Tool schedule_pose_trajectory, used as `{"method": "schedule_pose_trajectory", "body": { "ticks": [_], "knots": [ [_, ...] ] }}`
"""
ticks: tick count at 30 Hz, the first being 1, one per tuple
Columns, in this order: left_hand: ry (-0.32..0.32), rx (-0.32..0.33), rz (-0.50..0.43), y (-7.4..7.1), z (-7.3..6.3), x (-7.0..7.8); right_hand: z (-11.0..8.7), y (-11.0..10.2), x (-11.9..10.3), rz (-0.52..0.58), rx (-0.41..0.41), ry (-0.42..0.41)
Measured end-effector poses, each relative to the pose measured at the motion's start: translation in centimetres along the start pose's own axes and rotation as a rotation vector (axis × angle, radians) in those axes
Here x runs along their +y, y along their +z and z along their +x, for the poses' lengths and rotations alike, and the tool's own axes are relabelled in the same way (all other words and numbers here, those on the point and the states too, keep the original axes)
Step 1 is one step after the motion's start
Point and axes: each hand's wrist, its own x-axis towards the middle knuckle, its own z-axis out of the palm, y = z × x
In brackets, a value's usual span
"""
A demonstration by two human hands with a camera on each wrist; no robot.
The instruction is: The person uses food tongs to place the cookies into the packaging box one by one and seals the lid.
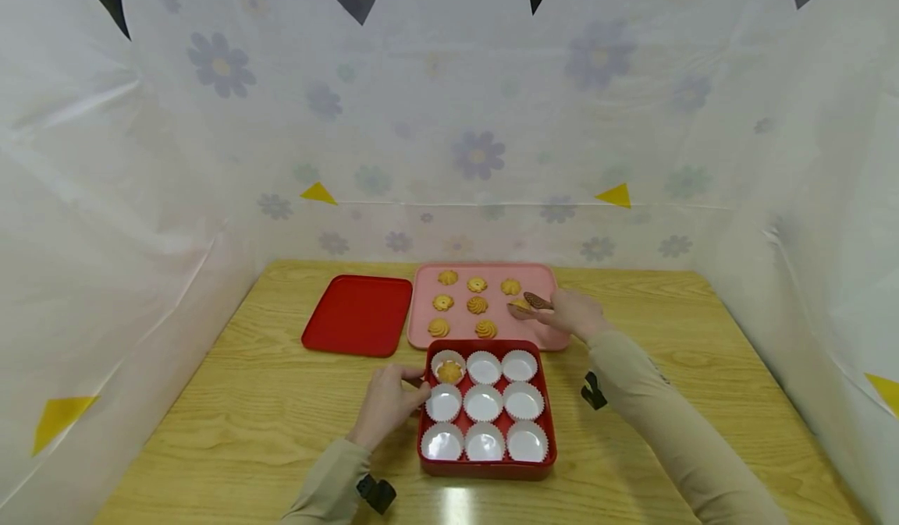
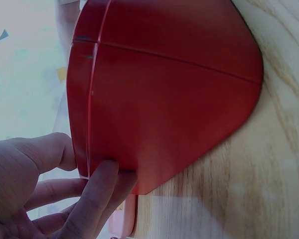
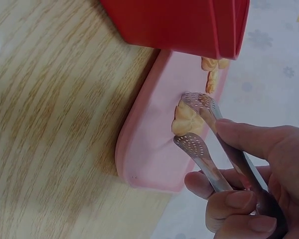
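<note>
My right hand grips a pair of metal tongs with perforated ends. Those ends stand on either side of a piped butter cookie at the right of the pink tray. In the head view, a red box stands in front of that tray with rows of white paper cups. One cookie sits in its back-left cup. My left hand holds the box's left side near the back corner, thumb at the rim and fingers against the outer wall.
Several more cookies lie spaced out on the pink tray. Left of the tray lies a flat red lid on the wooden table. A white patterned curtain surrounds the table's back and sides.
</note>
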Motion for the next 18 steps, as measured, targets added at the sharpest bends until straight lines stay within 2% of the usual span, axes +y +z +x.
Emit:
{"method": "schedule_pose_trajectory", "body": {
  "ticks": [18],
  "knots": [
    [-0.003,0.005,0.009,0.05,-0.01,-0.05,-0.04,-0.10,-0.06,0.012,-0.008,0.001]
  ]
}}
